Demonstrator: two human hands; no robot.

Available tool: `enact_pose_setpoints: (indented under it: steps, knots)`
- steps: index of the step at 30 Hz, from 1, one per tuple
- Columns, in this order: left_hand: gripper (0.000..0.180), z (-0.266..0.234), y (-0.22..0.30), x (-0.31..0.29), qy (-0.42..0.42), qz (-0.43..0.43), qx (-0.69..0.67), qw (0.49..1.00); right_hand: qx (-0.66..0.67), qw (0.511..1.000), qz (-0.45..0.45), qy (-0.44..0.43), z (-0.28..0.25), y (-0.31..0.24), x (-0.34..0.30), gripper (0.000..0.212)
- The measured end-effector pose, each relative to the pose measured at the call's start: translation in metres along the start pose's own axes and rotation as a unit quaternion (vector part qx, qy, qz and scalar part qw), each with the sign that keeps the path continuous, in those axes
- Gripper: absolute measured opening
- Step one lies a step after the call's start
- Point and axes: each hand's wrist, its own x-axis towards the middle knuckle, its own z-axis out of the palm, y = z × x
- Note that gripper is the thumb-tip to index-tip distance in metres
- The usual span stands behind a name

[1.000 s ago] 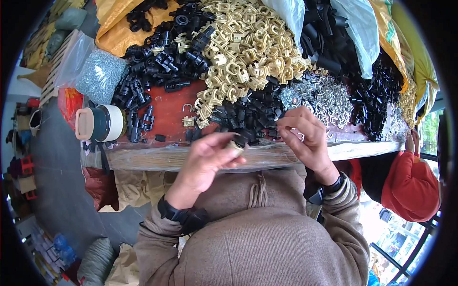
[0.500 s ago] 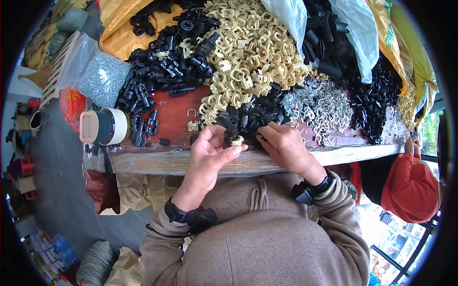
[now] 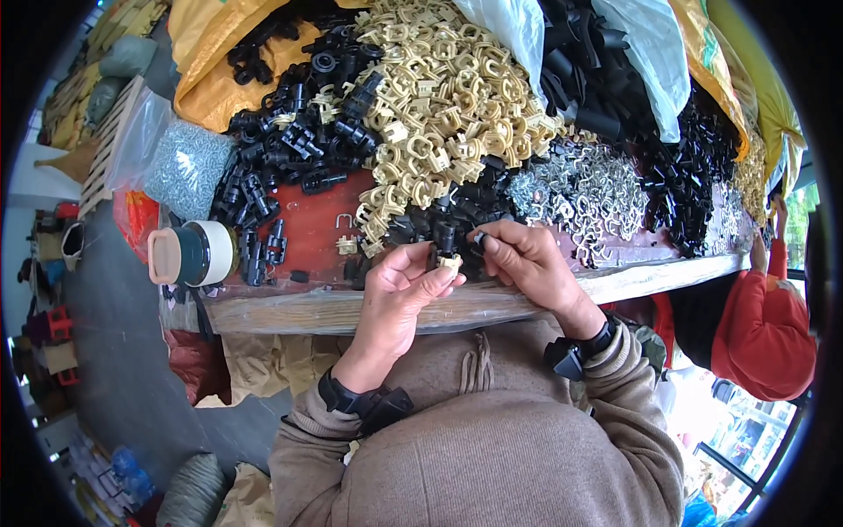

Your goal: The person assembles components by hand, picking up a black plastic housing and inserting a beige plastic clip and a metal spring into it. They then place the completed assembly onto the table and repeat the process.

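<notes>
My left hand is closed near the table edge, its thumb and fingers gripping a cream plastic clip with a black plastic fitting standing up from it. Beside it, my right hand pinches a small dark piece, too small to name. Both hands are over the table's front edge, close together but apart. Loose black parts lie just beyond them. Past these rises a heap of cream plastic clips. A single cream clip sits on the red tabletop to the left.
Black fittings are heaped at the left, by a bag of small metal pieces and a tape roll. Bent metal hooks and black parts lie to the right. A person in red works at the far right.
My right hand has lifted slightly out of the black parts, now with a small dark piece between its fingertips. My left hand still grips the cream clip and black fitting. The view has shifted slightly.
</notes>
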Motion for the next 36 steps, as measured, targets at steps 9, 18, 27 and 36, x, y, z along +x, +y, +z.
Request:
enact_pose_setpoints:
  steps: [9,18,27,36]
  knots:
    - [0.029,0.010,-0.006,0.006,0.002,0.003,0.013,1.000,0.033,0.996,-0.042,0.077,0.008,-0.002,-0.005,0.015]
    - [0.026,0.012,-0.013,0.010,0.018,-0.008,-0.021,1.000,-0.219,0.929,-0.255,0.152,0.015,-0.004,-0.011,0.019]
    - [0.024,0.008,-0.012,0.013,0.003,-0.045,-0.037,0.998,-0.084,0.955,-0.252,0.134,0.017,0.008,-0.006,0.025]
    - [0.029,0.007,-0.004,0.015,-0.027,-0.089,-0.013,0.996,-0.058,0.976,-0.180,0.106,0.011,0.002,-0.006,0.027]
